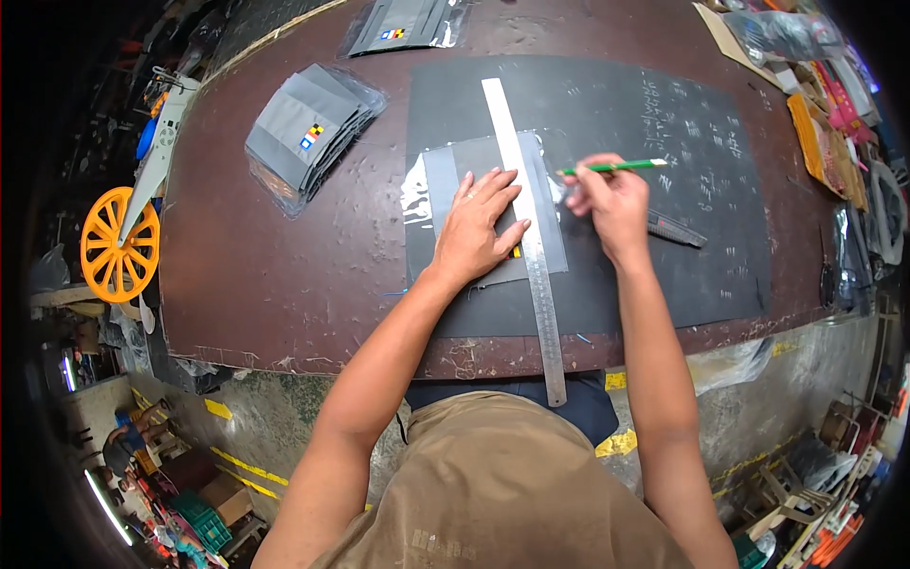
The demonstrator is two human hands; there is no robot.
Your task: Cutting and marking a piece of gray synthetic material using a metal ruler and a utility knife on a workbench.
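We pressed the left hand (482, 228) flat on the ruler (524, 223) over a grey bagged sheet (453, 171) at mid-desk, the right hand (611, 199) gripping a green pencil (611, 167). Firm ruler pressure seemed key. A stack (308, 128) of grey packets with small coloured labels lay far left.
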